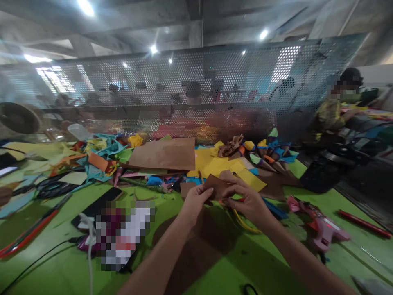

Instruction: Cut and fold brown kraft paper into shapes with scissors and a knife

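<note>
Brown paper piece [216,186], partly hidden, pinched by left hand [196,200] and right hand [248,198]; green table [61,262], far-edge scraps blurred; mesh screen [184,82] behind.

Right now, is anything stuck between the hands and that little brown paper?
Nothing visible is. The left hand and right hand both pinch the brown paper piece directly, holding it above the green table.

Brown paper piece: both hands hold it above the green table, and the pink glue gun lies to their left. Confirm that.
Not quite. In the head view the left hand and right hand do hold the brown paper piece above the green table, but the pink glue gun lies to their right.
</note>
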The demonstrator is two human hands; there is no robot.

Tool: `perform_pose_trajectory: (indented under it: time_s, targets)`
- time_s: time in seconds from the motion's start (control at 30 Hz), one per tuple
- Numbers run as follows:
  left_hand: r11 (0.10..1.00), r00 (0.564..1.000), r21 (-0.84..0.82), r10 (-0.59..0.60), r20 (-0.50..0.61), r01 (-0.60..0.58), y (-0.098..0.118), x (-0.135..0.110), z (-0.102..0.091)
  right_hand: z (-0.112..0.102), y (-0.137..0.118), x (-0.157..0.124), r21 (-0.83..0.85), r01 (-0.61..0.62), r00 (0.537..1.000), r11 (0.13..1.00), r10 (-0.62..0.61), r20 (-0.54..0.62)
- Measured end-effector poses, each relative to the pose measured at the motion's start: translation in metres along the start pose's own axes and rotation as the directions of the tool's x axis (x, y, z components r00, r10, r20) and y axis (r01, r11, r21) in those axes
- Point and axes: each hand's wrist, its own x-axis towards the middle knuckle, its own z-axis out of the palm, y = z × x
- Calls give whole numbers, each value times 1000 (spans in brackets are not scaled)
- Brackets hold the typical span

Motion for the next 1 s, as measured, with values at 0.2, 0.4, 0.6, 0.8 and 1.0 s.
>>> perform_pose_trajectory:
  time_s: [0.2, 0.4, 0.6, 0.8, 1.0]
  targets:
    - [993, 994, 107, 45, 97, -55, -14, 3, 2, -2, -2, 4, 35, -113, 992, 993, 115, -60]
    - [990, 976, 106, 72, 205, -96, -17, 0, 5, -1, 1, 3, -8, -177, 980, 984, 175, -96]
    - [975, 971, 167, 111, 213, -148, -13, -4, 8, 1, 1, 2, 135, -207, 969, 969, 222, -105]
    - [971, 980, 158, 167, 104, -182, -8, 0, 8, 0, 2, 1, 258, -291, 954, 921, 301, 0]
    - [994, 987, -6, 107, 119, -107, -11, -5, 14, 9, -1, 1, 477, -330, 910, 815, 409, -69]
